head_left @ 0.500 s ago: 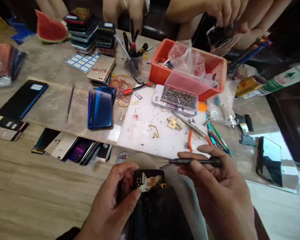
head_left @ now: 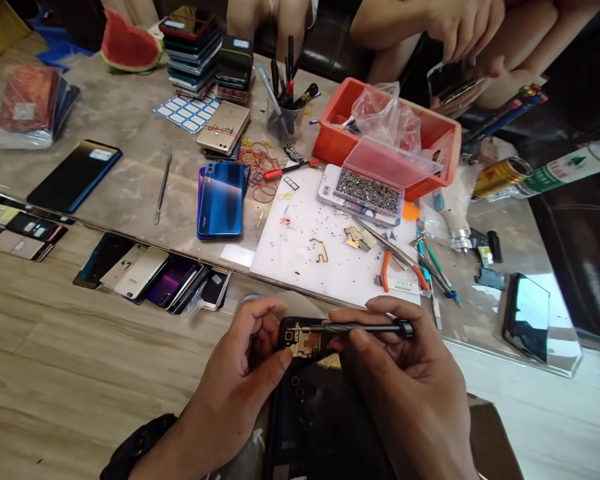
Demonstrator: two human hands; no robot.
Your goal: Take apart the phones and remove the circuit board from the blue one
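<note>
My left hand [head_left: 245, 380] grips the upper left edge of an opened smartphone [head_left: 307, 343], whose camera and metal-plated inner parts show at its top end. A black back cover [head_left: 325, 413] lies over its lower part, tilted toward me. My right hand [head_left: 405, 373] is closed around a dark screwdriver [head_left: 360, 329], held almost level. The screwdriver's thin tip points left and lies over the phone's inner parts beside the camera; whether it touches a screw is too small to tell.
Ahead is a white work mat [head_left: 300, 253] with orange-handled pliers [head_left: 386, 270], tweezers and an open box of tiny screws [head_left: 367, 190]. Behind stands an orange bin [head_left: 330, 127]. A blue phone [head_left: 223, 200] lies left, phone stacks [head_left: 193, 57] behind. Another person's hands [head_left: 460, 33] hold a phone.
My right hand has moved left and brought the screwdriver's tip over the phone's inner parts. My left hand still grips the phone, now slightly higher in view. The camera view has shifted.
</note>
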